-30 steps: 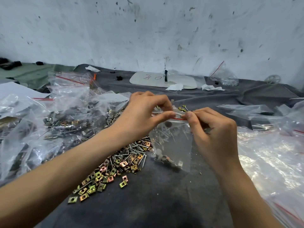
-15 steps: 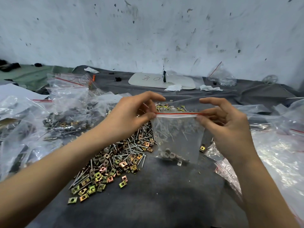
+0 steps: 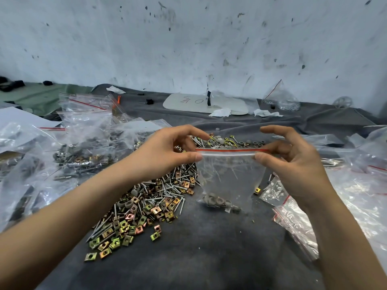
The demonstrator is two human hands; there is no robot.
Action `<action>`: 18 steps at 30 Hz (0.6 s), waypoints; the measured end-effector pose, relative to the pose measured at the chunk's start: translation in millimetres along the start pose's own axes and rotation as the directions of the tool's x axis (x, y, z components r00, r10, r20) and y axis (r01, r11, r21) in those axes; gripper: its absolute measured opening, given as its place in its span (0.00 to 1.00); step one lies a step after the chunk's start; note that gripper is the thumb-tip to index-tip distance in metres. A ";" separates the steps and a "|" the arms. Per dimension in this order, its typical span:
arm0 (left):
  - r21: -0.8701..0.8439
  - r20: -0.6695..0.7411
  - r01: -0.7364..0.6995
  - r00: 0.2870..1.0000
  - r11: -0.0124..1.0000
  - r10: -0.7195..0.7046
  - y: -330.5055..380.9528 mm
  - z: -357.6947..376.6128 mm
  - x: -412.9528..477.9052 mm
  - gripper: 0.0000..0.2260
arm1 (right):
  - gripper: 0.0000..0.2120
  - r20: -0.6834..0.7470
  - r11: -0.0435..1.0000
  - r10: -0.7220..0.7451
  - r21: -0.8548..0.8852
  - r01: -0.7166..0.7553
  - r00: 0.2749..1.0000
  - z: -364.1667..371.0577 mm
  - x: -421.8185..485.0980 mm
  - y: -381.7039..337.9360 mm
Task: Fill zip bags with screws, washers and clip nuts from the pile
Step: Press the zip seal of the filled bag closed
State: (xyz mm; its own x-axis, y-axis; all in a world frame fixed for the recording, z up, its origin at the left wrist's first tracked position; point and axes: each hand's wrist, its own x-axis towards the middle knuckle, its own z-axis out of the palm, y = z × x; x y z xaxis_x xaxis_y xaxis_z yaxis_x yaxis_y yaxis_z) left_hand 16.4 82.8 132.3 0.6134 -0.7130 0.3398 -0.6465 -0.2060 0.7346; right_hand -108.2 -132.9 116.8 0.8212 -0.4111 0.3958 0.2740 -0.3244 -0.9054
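Grey cloth [image 3: 199, 258], hardware pile [image 3: 146, 197]; left hand [image 3: 165, 153], right hand [image 3: 293, 164] fingers pinch zip bag [image 3: 230, 176] top corners.

Hands: 2, left hand [image 3: 167, 153] at 9 o'clock, right hand [image 3: 293, 164] at 3. Zip bag [image 3: 230, 176] betw. them: 1, w/ abt 5 grey washers [image 3: 217, 200] at its bottom; screws inside too blurred to count. Loose pile [image 3: 155, 197] at 7: 1, pcs too many to count. Filled bags [image 3: 83, 130] at 9–10: a heap, no. unclear. Flat empty bags [image 3: 293, 210] at 4: at least 2. White board [image 3: 194, 103] at 12: 1. Paper scraps [image 3: 221, 112]: 3. Rear bag [image 3: 280, 99] at 1: 1.
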 end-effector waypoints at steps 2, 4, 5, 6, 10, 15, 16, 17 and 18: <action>-0.054 0.003 0.024 1.000 0.998 -0.024 -0.6 1.2 -0.2 0.19 | 0.16 0.031 0.998 -0.012 -0.067 0.014 0.999 1.3 -1.7 -2.3; -0.066 0.009 0.006 1.000 0.998 -0.006 1.5 3.8 -0.5 0.22 | 0.11 0.042 0.960 -0.076 -0.268 0.084 0.996 6.0 -3.3 -5.1; -0.060 0.015 -0.008 1.000 0.998 0.009 3.7 5.3 -0.5 0.24 | 0.11 0.045 0.911 -0.118 -0.393 0.126 0.992 9.4 -4.5 -6.6; -0.046 0.022 -0.025 0.999 0.999 0.026 5.9 7.0 -0.4 0.25 | 0.11 0.052 0.857 -0.152 -0.491 0.158 0.987 12.6 -5.8 -8.0; 0.028 0.031 -0.091 0.995 0.996 0.090 11.9 14.1 0.4 0.25 | 0.12 0.119 0.745 -0.167 -0.635 0.204 0.979 26.2 -11.7 -13.8; 0.102 0.003 -0.142 0.990 0.985 0.143 19.5 19.0 -0.7 0.27 | 0.07 0.126 0.780 -0.165 -0.590 0.208 0.978 38.3 -14.3 -15.9; 0.110 -0.004 -0.145 0.989 0.983 0.146 20.2 19.7 -1.1 0.26 | 0.07 0.121 0.784 -0.165 -0.587 0.205 0.979 38.2 -14.1 -16.3; 0.114 -0.013 -0.143 0.989 0.983 0.146 20.7 20.7 -1.5 0.26 | 0.08 0.119 0.787 -0.167 -0.581 0.205 0.979 37.7 -14.1 -16.7; 0.111 -0.028 -0.138 0.989 0.984 0.142 20.9 22.3 -2.0 0.25 | 0.08 0.115 0.793 -0.172 -0.573 0.207 0.978 37.0 -14.0 -16.9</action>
State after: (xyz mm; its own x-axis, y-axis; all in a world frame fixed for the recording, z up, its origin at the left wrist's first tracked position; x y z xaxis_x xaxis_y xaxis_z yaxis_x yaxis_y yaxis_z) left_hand -8.5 65.0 133.9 0.5278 -0.7160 0.4570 -0.7713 -0.1786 0.6109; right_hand -105.8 -90.2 120.9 0.8139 -0.2487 0.5252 0.1002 -0.8302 -0.5484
